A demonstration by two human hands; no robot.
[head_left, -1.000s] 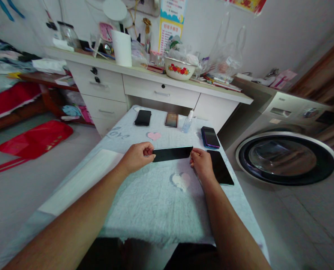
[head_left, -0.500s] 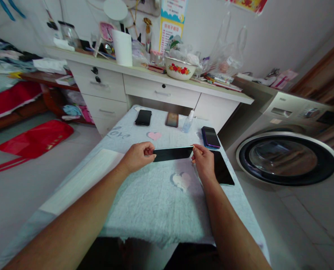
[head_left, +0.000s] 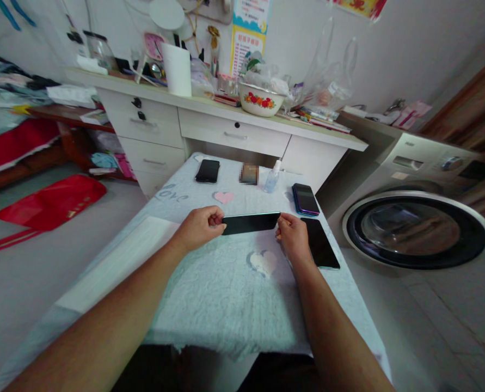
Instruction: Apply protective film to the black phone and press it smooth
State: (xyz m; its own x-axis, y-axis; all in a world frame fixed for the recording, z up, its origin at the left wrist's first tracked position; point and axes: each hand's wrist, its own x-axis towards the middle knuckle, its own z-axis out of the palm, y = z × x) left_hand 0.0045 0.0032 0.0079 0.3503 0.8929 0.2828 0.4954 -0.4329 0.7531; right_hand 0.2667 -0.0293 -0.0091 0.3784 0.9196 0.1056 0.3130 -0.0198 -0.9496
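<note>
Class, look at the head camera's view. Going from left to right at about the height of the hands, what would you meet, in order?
Red bag → left hand → dark-screened device → right hand → black tablet → washing machine.

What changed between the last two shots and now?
Right hand eased slightly left since the middle shot, roughly back to its first position, uncovering more of the black tablet. Nothing visibly taken or let go. Left hand, held phone and the other tabletop items look unchanged.
</note>
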